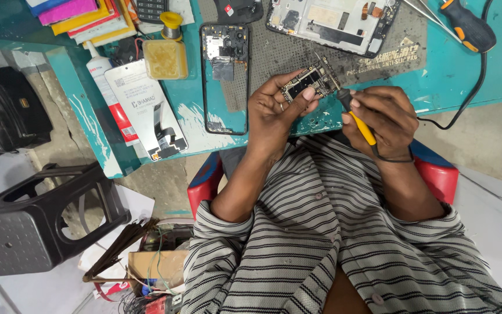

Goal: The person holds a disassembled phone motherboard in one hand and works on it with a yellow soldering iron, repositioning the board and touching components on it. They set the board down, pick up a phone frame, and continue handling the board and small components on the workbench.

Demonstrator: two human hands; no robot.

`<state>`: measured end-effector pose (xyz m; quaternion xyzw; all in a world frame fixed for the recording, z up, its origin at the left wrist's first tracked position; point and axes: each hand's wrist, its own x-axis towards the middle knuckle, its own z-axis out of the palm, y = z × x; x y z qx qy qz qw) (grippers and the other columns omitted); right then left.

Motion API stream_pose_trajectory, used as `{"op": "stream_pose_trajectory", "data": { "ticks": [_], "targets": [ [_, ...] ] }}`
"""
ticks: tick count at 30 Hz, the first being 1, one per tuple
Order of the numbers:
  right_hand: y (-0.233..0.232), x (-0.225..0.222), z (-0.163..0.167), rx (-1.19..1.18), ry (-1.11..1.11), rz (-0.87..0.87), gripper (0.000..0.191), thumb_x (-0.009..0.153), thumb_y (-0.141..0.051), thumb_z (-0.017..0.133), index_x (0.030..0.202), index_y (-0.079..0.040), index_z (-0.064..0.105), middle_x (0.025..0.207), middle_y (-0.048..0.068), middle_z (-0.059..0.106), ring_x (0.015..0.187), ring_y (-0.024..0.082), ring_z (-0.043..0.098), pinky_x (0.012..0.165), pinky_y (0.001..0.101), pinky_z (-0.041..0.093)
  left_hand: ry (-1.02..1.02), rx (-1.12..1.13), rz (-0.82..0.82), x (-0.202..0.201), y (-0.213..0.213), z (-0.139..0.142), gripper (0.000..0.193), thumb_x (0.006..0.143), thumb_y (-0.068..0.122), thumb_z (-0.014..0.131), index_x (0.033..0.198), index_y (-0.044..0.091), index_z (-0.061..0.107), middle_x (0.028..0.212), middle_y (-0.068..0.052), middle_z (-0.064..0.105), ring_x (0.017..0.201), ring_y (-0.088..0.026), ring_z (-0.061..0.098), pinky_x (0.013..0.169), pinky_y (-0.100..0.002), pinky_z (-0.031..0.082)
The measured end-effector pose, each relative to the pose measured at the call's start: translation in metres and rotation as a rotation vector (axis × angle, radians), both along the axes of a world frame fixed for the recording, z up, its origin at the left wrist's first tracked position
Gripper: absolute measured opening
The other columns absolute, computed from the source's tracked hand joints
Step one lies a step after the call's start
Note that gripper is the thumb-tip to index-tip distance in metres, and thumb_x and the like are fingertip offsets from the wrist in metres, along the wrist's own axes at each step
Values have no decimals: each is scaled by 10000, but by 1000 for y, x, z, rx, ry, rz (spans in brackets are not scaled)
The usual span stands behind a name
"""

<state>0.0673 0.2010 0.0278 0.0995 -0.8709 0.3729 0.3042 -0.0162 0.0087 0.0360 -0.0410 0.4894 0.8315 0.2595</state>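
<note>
We see a teal tabletop (472, 70) crowded with repair clutter. A phone frame (225, 78) with its back off lies just left of the hands, its long axis running away from the person. Beyond the hands a second opened phone (335, 20) rests on a grey mat (297, 55). To the left sit a yellow flux tub (165, 58), a white flat panel with a ribbon cable (143, 107) and a white-and-red tube (108, 93). A black-and-orange screwdriver (469, 26) lies at the far right, and a black cord (466, 99) trails over the tabletop edge. A dark plastic stool (36, 224) stands on the floor at lower left. Nothing lies between the two hands.

The left hand (274, 110) holds a small circuit board (311, 81) above the near edge of the tabletop, its grip closed on the board, thumb on the near side and fingers behind. The board's long axis runs left to right, rising slightly toward the right, its component face turned up toward us.

The right hand (382, 116) is closed round a soldering iron (358, 119) with a yellow handle. The iron slants up and to the left, and its dark tip sits just beside the board's right end; we cannot tell whether it touches.
</note>
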Motion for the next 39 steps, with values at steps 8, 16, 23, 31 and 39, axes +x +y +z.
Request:
{"op": "stream_pose_trajectory", "data": {
  "ticks": [8,16,23,31,39],
  "targets": [
    [-1,0,4,33,-10,7,206,943,-64,855,1109,-71,734,1128,100,729,1000,304,712,860,388,593,-12,-8,2,0,0,1,344,985,-35,705,1315,-78,617,1078,-153,748,954,-184,749,855,-296,655],
    [1,1,0,-4,-2,-2,201,941,-71,848,1083,-40,709,1108,125,733,1004,322,714,853,402,597,-8,5,6,0,0,0,342,988,-38,707,1317,-78,620,1080,-152,746,948,-183,746,854,-298,653],
    [1,4,-4,-37,1,-22,190,971,-92,823,1098,-28,696,1093,145,739,1003,336,717,868,415,599,-9,-1,4,0,0,2,341,987,-29,708,1314,-72,622,1079,-148,745,951,-183,749,861,-306,660],
    [2,6,-11,-57,-30,-75,197,1056,-169,734,1163,-9,692,1069,170,753,1002,345,727,852,398,594,-3,-14,10,0,-1,4,341,988,-27,710,1314,-74,625,1079,-151,748,951,-182,748,860,-299,653],
    [3,6,-11,-36,-33,-45,218,1075,-192,724,1176,-1,693,1041,180,741,982,344,723,867,417,594,-49,-13,25,-3,-2,6,360,979,-4,722,1323,-64,633,1087,-144,747,925,-167,740,837,-288,649]
  ]
}}
